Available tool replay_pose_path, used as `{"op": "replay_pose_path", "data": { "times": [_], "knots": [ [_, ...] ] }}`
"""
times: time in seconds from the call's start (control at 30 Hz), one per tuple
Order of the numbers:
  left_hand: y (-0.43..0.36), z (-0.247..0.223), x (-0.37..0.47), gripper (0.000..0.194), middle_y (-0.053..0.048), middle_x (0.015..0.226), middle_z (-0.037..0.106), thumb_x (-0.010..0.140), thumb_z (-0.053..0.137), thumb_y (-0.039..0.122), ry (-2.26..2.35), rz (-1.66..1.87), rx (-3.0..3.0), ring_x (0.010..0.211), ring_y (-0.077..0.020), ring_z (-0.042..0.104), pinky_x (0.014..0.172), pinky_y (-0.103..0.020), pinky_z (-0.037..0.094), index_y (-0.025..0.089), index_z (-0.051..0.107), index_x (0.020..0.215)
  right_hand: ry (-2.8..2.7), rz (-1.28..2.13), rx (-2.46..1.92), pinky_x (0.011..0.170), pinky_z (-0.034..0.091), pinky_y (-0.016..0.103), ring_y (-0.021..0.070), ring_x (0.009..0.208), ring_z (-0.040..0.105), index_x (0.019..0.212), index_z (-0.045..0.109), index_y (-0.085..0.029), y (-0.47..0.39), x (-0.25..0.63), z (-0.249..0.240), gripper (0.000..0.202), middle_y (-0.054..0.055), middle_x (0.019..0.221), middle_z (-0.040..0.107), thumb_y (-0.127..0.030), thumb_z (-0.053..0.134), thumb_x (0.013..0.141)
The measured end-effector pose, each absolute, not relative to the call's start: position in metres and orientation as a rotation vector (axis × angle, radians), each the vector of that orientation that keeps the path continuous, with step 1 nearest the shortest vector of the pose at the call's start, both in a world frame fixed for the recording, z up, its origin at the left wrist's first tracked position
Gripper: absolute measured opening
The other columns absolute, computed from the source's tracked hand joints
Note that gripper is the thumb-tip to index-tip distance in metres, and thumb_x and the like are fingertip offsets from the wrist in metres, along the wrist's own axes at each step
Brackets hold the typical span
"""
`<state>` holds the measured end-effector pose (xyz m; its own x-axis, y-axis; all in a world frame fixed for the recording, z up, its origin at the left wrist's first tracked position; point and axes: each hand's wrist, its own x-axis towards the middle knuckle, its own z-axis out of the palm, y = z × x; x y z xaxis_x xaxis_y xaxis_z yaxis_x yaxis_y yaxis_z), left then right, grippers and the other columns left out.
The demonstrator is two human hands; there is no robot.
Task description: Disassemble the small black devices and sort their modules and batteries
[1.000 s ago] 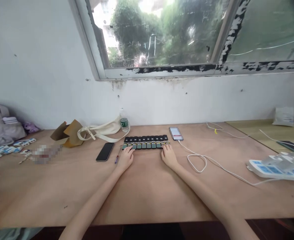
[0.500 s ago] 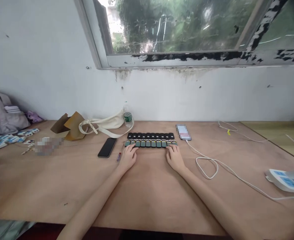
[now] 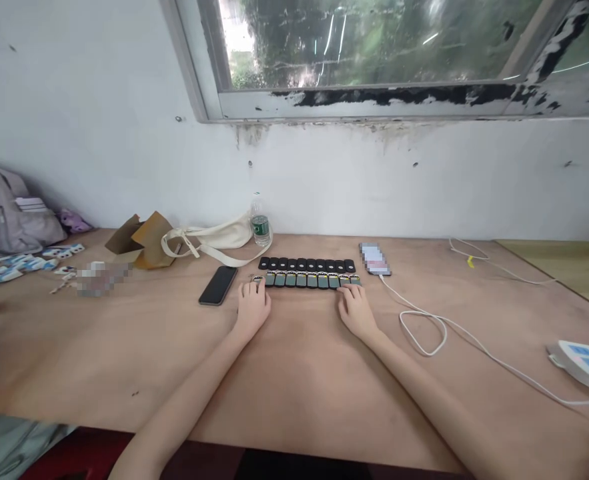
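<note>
Head view, Observer A: Where are the hands?

Observer B: Left hand (image 3: 253, 310) at the left end of the front row of small dark-edged rectangular pieces with grey-green faces (image 3: 301, 281); right hand (image 3: 357, 312) at the right end. Fingers bent, fingertips at the pieces. Resting or gripping, cannot tell.

A: Stage?

B: Looks like steadying or squaring the row. My judgement: any shift calls for light, even pressure from both ends, or the line bows.

A: Lie of it?

B: On the brown counter (image 3: 294, 373), long axis left to right, grey-green faces up. Row of black rounded pieces with pale dots (image 3: 301, 265) runs roughly parallel, just beyond.

A: Nearby?

B: Black-screened smartphone (image 3: 218, 285) left of the left hand; lit smartphone (image 3: 375, 259) beyond the right.
</note>
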<state>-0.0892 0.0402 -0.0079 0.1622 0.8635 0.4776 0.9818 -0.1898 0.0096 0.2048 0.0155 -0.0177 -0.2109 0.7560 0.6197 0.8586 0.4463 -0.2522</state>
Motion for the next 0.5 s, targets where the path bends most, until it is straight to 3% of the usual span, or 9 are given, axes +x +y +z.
{"op": "replay_pose_path", "data": {
  "times": [0.27, 0.5],
  "knots": [
    [0.03, 0.002, -0.088, 0.032, -0.018, 0.117, 0.056, 0.086, 0.043, 0.024, -1.797, -0.467, -2.071, 0.107, -0.0313, 0.047, 0.09, -0.047, 0.035, 0.011, 0.062, 0.108, -2.016, -0.199, -1.346, 0.091, 0.042, 0.046, 0.0285, 0.103, 0.043, 0.104, 0.056, -0.014, 0.013, 0.204, -0.015, 0.027, 0.015, 0.103, 0.053, -0.011, 0.037, 0.085],
    [-0.03, 0.002, -0.061, 0.035, -0.022, 0.104, 0.06, 0.091, 0.035, 0.022, -1.666, -0.271, -2.169, 0.093, -0.0323, 0.052, 0.073, -0.044, 0.041, 0.005, 0.064, 0.098, -2.045, -0.193, -1.328, 0.09, 0.043, 0.047, 0.0287, 0.104, 0.044, 0.102, 0.056, -0.015, 0.001, 0.2, -0.014, 0.026, 0.015, 0.105, 0.053, -0.01, 0.038, 0.085]
  ]
}}
